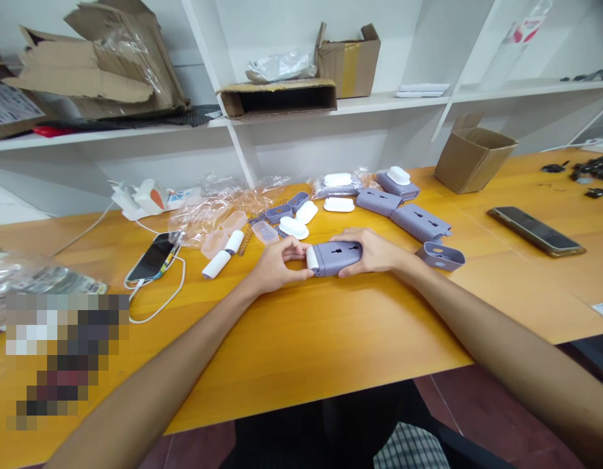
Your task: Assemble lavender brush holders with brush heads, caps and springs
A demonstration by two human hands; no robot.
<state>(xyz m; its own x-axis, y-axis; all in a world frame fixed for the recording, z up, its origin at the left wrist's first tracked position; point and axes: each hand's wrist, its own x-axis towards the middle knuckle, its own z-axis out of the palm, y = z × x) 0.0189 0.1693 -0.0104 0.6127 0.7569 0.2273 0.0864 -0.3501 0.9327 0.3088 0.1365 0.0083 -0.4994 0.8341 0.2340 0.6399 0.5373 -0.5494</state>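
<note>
My right hand (374, 251) is wrapped round a lilac plastic case (336, 257) lying on its side on the orange table (331, 339). My left hand (277, 264) pinches the white roller end (312, 258) sticking out of the case's left side. A loose white roller with a clear handle (222, 255) lies just left of my left hand. Behind my hands lie several more lilac cases (421, 223) and white oval inserts (294, 227).
A phone on a white cable (154, 257) lies at the left, crumpled clear bags (208, 208) behind it. Another phone (536, 230) and a cardboard box (473, 158) are at the right. An open lilac shell (440, 255) sits by my right wrist. White shelves hold boxes behind.
</note>
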